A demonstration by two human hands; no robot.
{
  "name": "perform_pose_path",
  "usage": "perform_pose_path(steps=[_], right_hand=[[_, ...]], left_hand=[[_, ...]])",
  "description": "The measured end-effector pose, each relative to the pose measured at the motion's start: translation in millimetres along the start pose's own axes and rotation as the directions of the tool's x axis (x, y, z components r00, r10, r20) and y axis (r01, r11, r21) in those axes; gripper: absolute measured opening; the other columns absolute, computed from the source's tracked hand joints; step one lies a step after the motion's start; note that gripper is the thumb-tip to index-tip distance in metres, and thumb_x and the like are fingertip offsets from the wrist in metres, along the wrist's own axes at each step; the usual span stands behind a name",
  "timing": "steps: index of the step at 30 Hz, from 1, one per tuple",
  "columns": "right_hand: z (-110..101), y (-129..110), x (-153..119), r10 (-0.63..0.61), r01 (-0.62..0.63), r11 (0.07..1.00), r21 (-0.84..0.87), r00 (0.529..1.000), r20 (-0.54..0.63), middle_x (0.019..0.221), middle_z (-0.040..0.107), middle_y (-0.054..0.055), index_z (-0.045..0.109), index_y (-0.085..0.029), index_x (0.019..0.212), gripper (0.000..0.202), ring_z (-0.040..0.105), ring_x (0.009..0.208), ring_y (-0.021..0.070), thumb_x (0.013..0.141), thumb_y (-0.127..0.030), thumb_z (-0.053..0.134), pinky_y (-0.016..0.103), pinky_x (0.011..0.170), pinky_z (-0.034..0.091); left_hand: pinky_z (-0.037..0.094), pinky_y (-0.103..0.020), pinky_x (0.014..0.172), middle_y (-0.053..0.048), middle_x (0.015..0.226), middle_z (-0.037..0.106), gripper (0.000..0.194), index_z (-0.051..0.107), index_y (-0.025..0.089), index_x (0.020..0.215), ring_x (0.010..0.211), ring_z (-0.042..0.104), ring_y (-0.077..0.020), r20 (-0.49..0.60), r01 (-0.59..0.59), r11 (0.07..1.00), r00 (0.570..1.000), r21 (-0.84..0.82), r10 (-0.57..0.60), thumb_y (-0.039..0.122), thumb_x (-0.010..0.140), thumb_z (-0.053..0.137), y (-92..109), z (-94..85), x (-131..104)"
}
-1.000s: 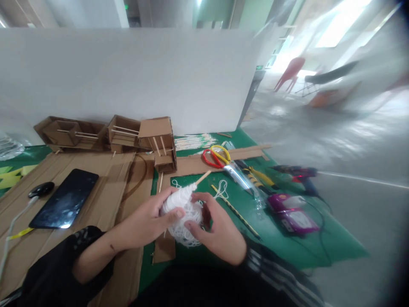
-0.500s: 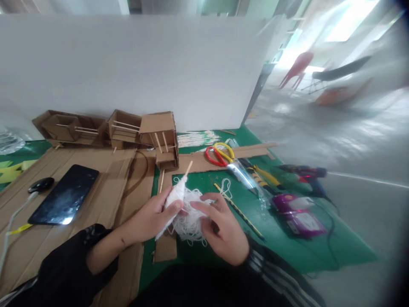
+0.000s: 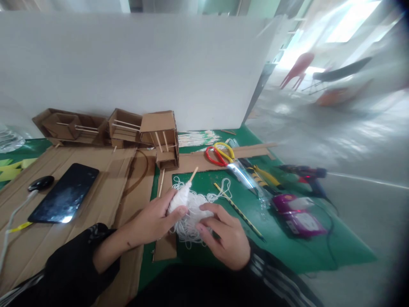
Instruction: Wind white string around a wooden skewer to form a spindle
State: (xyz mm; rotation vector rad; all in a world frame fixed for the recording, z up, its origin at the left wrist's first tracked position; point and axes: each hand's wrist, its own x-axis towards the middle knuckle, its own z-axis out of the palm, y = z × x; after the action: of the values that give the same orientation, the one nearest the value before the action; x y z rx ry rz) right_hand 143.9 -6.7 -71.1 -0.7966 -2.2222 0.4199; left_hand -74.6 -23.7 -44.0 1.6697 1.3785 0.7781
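Closed round a stick wound with white string [image 3: 180, 197], my left hand [image 3: 150, 219] keeps it tilted, its bare wooden tip [image 3: 194, 174] pointing up and to the right. Beside and beneath it lies a loose tangle of white string [image 3: 191, 226]. My right hand [image 3: 225, 236] is at the right side of the tangle, its thumb and fingers bent toward the string. Whether a strand lies between those fingertips is too small to tell. One loop of string [image 3: 225, 186] stretches right, over the end of a patterned pencil [image 3: 239, 213].
Cardboard boxes with sticks [image 3: 159, 132] stand at the back. Scissors [image 3: 228, 160], a purple packet [image 3: 298, 215] and a drill-like tool [image 3: 306, 172] lie to the right. On cardboard at left are a phone [image 3: 65, 194] and a black mouse [image 3: 41, 183].
My left hand and the wound stick have shifted slightly right and turned, with less of the lower end showing. My right hand has moved a little down, its fingers differently bent.
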Motion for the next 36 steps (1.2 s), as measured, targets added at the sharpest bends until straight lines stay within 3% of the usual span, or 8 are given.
perform_pose_path(steps=[3, 5, 9, 15, 22, 28, 36], right_hand=[[3.0, -1.7, 4.0, -0.074, 0.071, 0.996, -0.061, 0.995, -0.064, 0.108, 0.068, 0.011, 0.066, -0.018, 0.1, 0.019, 0.067, 0.091, 0.0199, 0.088, -0.011, 0.054, 0.029, 0.077, 0.053], [5.0, -1.0, 6.2, -0.132, 0.13, 0.99, -0.056, 0.991, -0.025, 0.106, 0.07, 0.008, 0.062, -0.02, 0.11, 0.028, 0.067, 0.093, 0.0181, 0.089, -0.007, 0.049, 0.028, 0.077, 0.052], [7.9, 4.0, 6.3, -0.093, 0.099, 0.994, -0.051, 0.989, 0.119, 0.091, 0.07, 0.003, 0.061, -0.019, 0.1, 0.019, 0.065, 0.07, 0.0131, 0.089, -0.01, 0.048, 0.023, 0.063, 0.048], [5.7, 11.4, 1.5, 0.023, -0.002, 0.994, -0.106, 0.98, 0.199, 0.083, 0.065, 0.003, 0.059, -0.018, 0.084, 0.01, 0.061, 0.067, 0.0118, 0.088, -0.015, 0.051, 0.021, 0.06, 0.042], [6.7, 19.1, -5.4, -0.007, 0.041, 0.991, -0.124, 0.965, 0.264, 0.093, 0.066, 0.003, 0.068, -0.025, 0.104, 0.021, 0.063, 0.075, 0.0123, 0.091, -0.021, 0.051, 0.021, 0.063, 0.044], [9.5, 14.1, -1.7, 0.162, -0.05, 0.958, -0.283, 0.907, 0.388, 0.106, 0.066, 0.004, 0.063, -0.026, 0.116, 0.029, 0.066, 0.078, 0.0159, 0.089, -0.024, 0.05, 0.025, 0.058, 0.041], [8.0, 7.9, 12.2, 0.294, -0.102, 0.923, -0.37, 0.807, 0.512, 0.119, 0.064, 0.006, 0.046, -0.022, 0.132, 0.049, 0.07, 0.082, 0.0232, 0.086, -0.036, 0.053, 0.03, 0.057, 0.04]], left_hand=[[0.047, -0.031, 0.075, -0.003, 0.089, 0.065, 0.033, 0.054, 0.019, 0.107, 0.081, 0.06, -0.0201, 0.018, -0.016, 0.997, 1.0, 0.075, 0.015, 0.047, 0.093, 0.043, -1.9, 0.2, 1.3], [0.046, -0.031, 0.076, -0.003, 0.091, 0.065, 0.033, 0.053, 0.019, 0.104, 0.084, 0.06, -0.0205, 0.012, -0.023, 0.993, 1.0, 0.112, 0.022, 0.048, 0.093, 0.042, -3.2, 0.1, 2.0], [0.045, -0.031, 0.072, -0.002, 0.092, 0.066, 0.033, 0.053, 0.021, 0.102, 0.081, 0.061, -0.0198, 0.01, -0.006, 0.985, 1.0, 0.173, 0.005, 0.05, 0.094, 0.04, -5.1, -0.3, 2.2], [0.044, -0.031, 0.068, -0.003, 0.092, 0.068, 0.036, 0.053, 0.021, 0.105, 0.079, 0.063, -0.021, 0.006, 0.032, 0.969, 0.999, 0.245, -0.034, 0.053, 0.094, 0.039, -7.9, 0.8, 3.2], [0.046, -0.031, 0.072, -0.004, 0.096, 0.07, 0.035, 0.053, 0.021, 0.102, 0.083, 0.065, -0.0211, 0.005, 0.038, 0.974, 0.999, 0.225, -0.04, 0.052, 0.094, 0.039, -10.5, 3.5, 2.8], [0.046, -0.029, 0.07, -0.002, 0.086, 0.07, 0.033, 0.053, 0.021, 0.103, 0.077, 0.065, -0.0195, 0.017, 0.019, 0.985, 1.0, 0.174, -0.022, 0.049, 0.095, 0.039, -13.1, 10.1, 2.1], [0.049, -0.03, 0.073, -0.005, 0.094, 0.069, 0.035, 0.052, 0.019, 0.108, 0.082, 0.065, -0.0204, -0.016, -0.022, 0.98, 1.0, 0.196, 0.026, 0.048, 0.096, 0.036, -19.3, 14.1, 1.7]])
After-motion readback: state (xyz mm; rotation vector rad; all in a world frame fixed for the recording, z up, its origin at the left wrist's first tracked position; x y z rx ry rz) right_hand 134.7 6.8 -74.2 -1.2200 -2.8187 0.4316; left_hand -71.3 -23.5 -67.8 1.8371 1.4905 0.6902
